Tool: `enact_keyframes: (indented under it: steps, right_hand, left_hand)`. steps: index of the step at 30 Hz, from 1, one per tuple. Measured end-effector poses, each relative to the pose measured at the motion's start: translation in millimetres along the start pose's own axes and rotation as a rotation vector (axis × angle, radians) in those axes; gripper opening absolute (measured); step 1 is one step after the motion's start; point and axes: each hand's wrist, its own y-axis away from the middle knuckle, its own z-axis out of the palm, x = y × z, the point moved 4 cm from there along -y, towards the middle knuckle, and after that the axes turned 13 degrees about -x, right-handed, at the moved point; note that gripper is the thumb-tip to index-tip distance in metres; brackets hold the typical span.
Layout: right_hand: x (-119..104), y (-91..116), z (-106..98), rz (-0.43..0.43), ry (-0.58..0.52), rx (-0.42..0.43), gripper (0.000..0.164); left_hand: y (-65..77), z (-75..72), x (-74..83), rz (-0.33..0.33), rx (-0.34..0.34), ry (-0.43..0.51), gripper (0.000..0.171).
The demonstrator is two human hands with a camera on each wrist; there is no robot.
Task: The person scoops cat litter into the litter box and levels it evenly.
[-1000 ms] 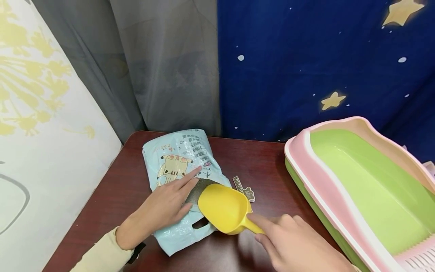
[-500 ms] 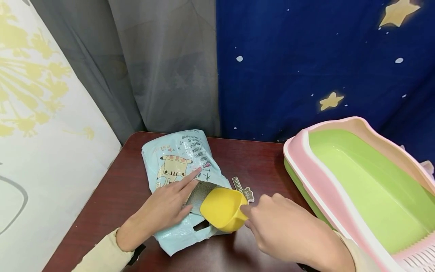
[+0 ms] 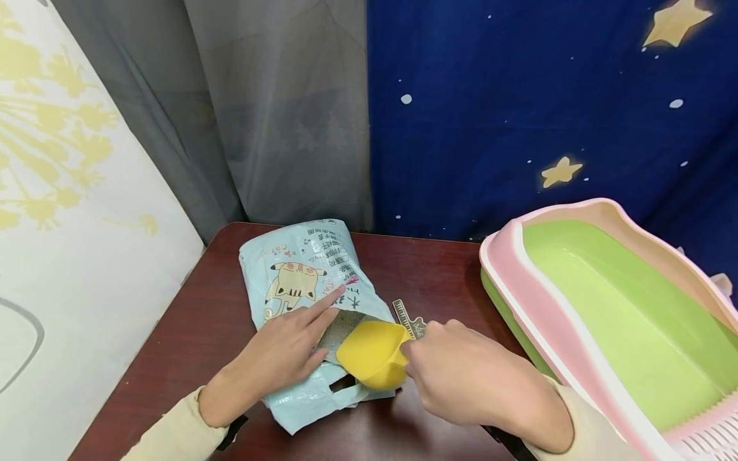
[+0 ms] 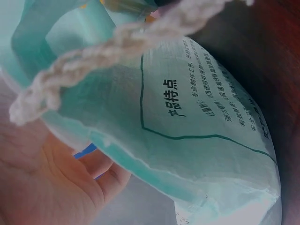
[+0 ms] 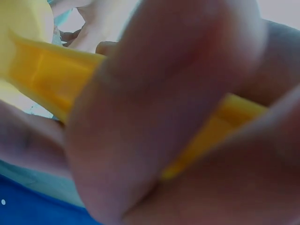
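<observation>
In the head view, a light blue cat litter bag (image 3: 323,256) with a cat drawing lies on the table. Grey granules (image 3: 341,330) show through its torn opening. My left hand (image 3: 282,352) rests on the bag beside this opening, index finger stretched along the plastic and thumb spread apart. The left wrist view has the bag's printed side (image 4: 187,112) close to the fingers. My right hand (image 3: 461,371) grips the handle of a yellow scoop (image 3: 369,355), whose bowl tilts at the mouth of the bag. Curled fingers wrap the yellow handle (image 5: 56,70) in the right wrist view.
A pink and green litter box (image 3: 611,320) stands at the right, close to the right forearm. Behind the scoop lies a small flat tag with a ruler-like strip (image 3: 406,317). Curtains (image 3: 288,128) hang behind the dark red table (image 3: 179,346), and a white panel is at left.
My right hand has turned over and moved slightly up and left, tipping the scoop's bowl toward the bag's opening. My left hand has stayed nearly still on the bag.
</observation>
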Motion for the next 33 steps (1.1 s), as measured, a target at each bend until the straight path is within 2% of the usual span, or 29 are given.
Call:
enact_keyframes:
  steps: [6,15,22,24,33]
  right_hand:
    - [-4,-6,1,0.057,-0.016,-0.033,0.03]
    - [-6,-10,7,0.09,-0.008,0.006,0.02]
    - [-7,-11,17,0.135,0.008,0.011,0.006]
    - [-7,-12,20,0.147,0.011,0.014,0.007]
    - [-7,-13,40,0.167,0.037,0.117,0.012]
  left_hand:
    - [-0.2,0.3,0.6,-0.002,-0.009,0.001,0.059]
    - [-1.9,-1.0,0.2,-0.001,-0.044,0.006,0.059]
    - [-2.4,-3.3,0.2,-0.001,-0.036,0.004,0.059]
    - [-2.4,-4.2,0.4,0.0,-0.031,0.002,0.059]
    - [-2.7,-5.7,0.3,-0.004,-0.016,0.006,0.06]
